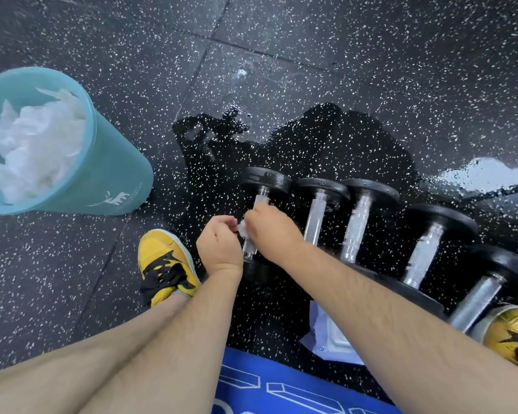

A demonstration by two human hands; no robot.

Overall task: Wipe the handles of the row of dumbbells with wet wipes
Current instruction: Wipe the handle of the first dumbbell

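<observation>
Item: row of five dumbbells [356,222] on the speckled rubber floor [311,49], chrome handles side by side, leftmost dumbbell [259,222] under work.

Right hand [269,231]: I see it clenched over the leftmost handle with a wet wipe [242,228] bunched beneath, white edge showing at its left.

Left hand [219,243]: fingers curled, pinching the wipe's free edge just beside the handle.

Adjacent: teal bin [102,162] of used wipes, well apart to the left; wipes packet [329,339] near my knees; wet patch [311,138] on the floor around the row.

Risks, as I judge them:
- Round heads may roll under sideways rubbing, knocking the neighbour or pinching fingers.
- Bunched wipe may miss the handle's far end near the head.
- Wet floor invites a slip by the yellow shoe [168,264].
- Wipe may tear on the knurling.
</observation>
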